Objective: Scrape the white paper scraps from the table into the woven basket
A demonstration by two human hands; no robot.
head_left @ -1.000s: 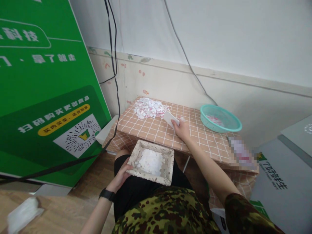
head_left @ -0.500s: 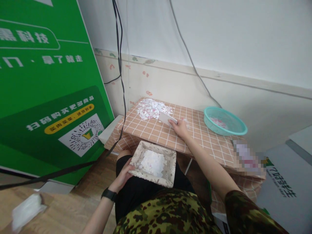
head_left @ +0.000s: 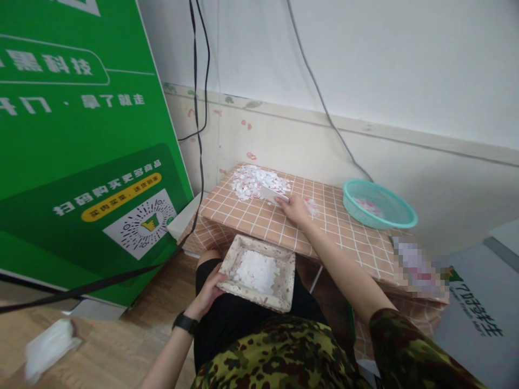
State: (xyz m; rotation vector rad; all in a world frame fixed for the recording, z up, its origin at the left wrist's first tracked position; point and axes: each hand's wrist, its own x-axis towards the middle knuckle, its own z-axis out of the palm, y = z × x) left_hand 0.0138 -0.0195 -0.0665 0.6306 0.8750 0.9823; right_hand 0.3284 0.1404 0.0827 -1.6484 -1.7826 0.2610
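Observation:
My left hand (head_left: 210, 290) grips the left edge of a speckled, square, shallow tray (head_left: 290, 281), held over my lap. Inside the tray lies a heap of white paper scraps (head_left: 256, 272). Over the table, my right hand (head_left: 295, 209) pinches a flat white card (head_left: 272, 194) between thumb and fingers. The card's far end reaches the near right side of a pile of white and pinkish paper scraps (head_left: 253, 181). A few reddish scraps (head_left: 311, 206) lie just right of that hand.
A brown checked cloth covers the table (head_left: 251, 219) against the wall. To the right stands a turquoise plastic basket (head_left: 399, 216) with pinkish scraps inside. A green printed panel (head_left: 133, 135) rises at left, with black cables (head_left: 197, 119) hanging before it. A white plastic bag (head_left: 52, 348) lies on the floor.
My right hand and the card have shifted slightly left, toward the pile. My left hand still holds the tray in nearly the same place. The view has turned a little.

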